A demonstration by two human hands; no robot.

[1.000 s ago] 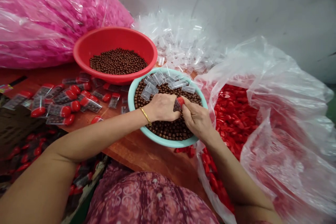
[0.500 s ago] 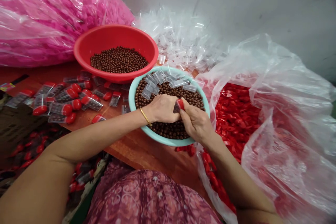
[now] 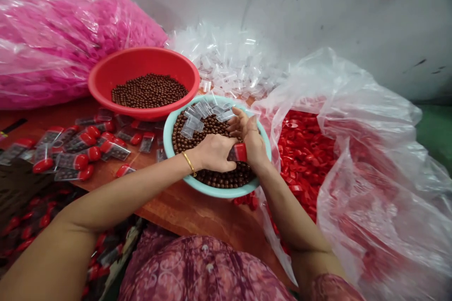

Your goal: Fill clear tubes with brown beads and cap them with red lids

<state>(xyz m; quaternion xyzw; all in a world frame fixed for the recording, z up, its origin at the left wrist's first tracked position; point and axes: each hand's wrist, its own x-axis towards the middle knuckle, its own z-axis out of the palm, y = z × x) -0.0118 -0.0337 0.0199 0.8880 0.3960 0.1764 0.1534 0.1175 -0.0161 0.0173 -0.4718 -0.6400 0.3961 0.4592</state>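
Over a pale blue basin (image 3: 219, 192) of small brown balls (image 3: 221, 179), my left hand (image 3: 216, 152) is closed round a small clear container filled with brown balls, mostly hidden by the fingers. Its red cap (image 3: 240, 152) points right, against the palm of my right hand (image 3: 254, 138). The right hand's fingers are apart and stretched upward, not wrapped round anything. Several empty clear containers (image 3: 193, 124) lie on the balls at the basin's back.
A red basin (image 3: 148, 113) of brown balls stands behind left. Filled, red-capped containers (image 3: 116, 148) lie scattered left. Loose red caps (image 3: 303, 155) fill an open plastic bag (image 3: 353, 117) at right. Clear containers (image 3: 229, 63) are heaped behind; a pink-filled bag (image 3: 70, 33) sits far left.
My right hand has gone from gripping the container's red cap with closed fingers to opened fingers, its palm against the cap. My left hand keeps hold. The whole view has shifted slightly.
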